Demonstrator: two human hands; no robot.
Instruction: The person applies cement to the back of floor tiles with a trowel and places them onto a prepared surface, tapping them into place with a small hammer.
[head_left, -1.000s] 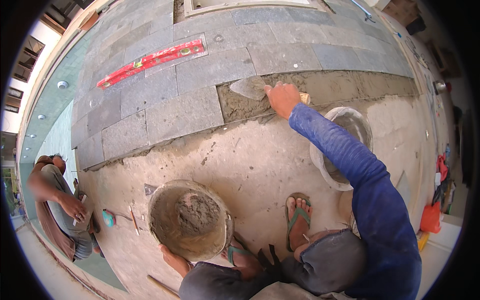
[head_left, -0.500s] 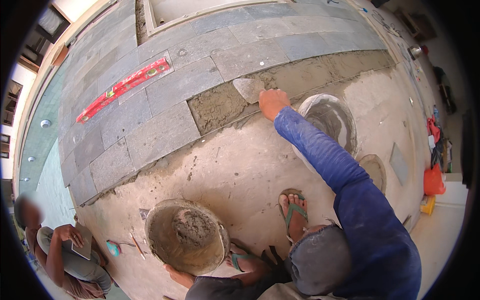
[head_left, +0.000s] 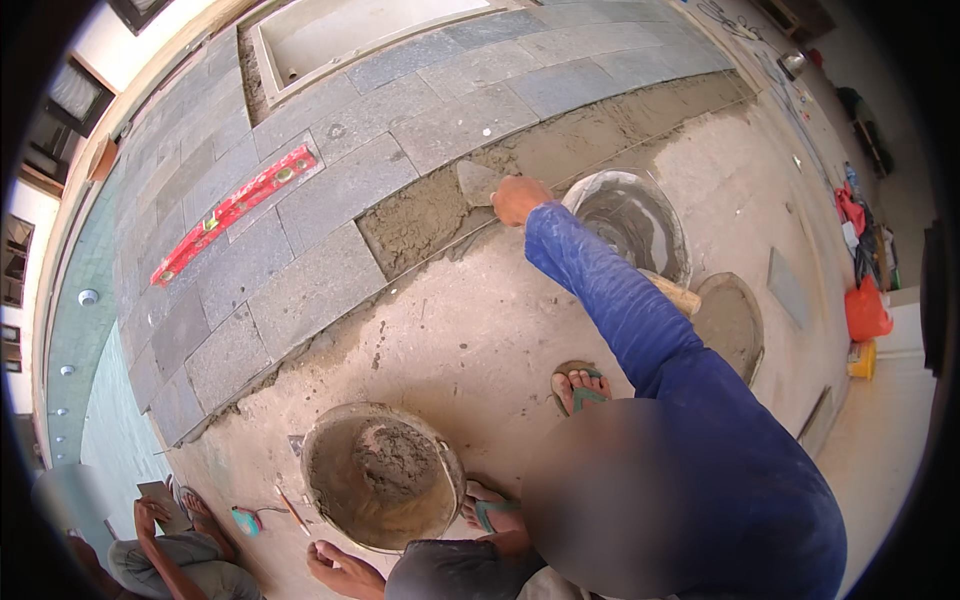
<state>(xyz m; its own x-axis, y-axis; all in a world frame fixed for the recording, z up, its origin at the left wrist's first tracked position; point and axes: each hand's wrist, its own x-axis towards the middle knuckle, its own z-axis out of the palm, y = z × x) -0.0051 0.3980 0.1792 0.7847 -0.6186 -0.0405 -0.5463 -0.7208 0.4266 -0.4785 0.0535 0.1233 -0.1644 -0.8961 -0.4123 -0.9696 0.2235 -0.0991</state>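
Holding a trowel [head_left: 478, 184] in the right grip [head_left: 522, 202], with fingers wrapped closely around the handle end, hidden in the fist. Pointing its grey blade leftward from the knuckles, over a strip of wet mortar [head_left: 420, 218]; cannot tell the depth of contact. Showing rough and lumpy to the left of the blade, flatter toward the upper right, along the edge of the stone tiles [head_left: 330, 215].

Holding the left grip [head_left: 345, 572] low down, loosely open with bent fingers, just beside the lower rim of the near bucket [head_left: 322, 475]. Standing on the bare floor [head_left: 460, 340], well apart from the trowel, with a lumpy heap of grey mortar [head_left: 400, 455] inside, toward the far wall, and a tan smear below it. Beyond the right forearm, near the mortar strip, seeing a second bucket [head_left: 668, 240], coated grey inside; cannot make out the contents for certain. Just below it, partly behind the sleeve, a wooden handle [head_left: 675, 293], then a round grey patch [head_left: 730, 320] on the floor.

Farther out, lying across the tiles, a red level [head_left: 235, 213]. Left of the near bucket, a pencil [head_left: 292, 508] and a teal tape measure [head_left: 245, 520]. At lower left, in a co-worker's hand [head_left: 150, 515], a flat square piece [head_left: 168, 505].
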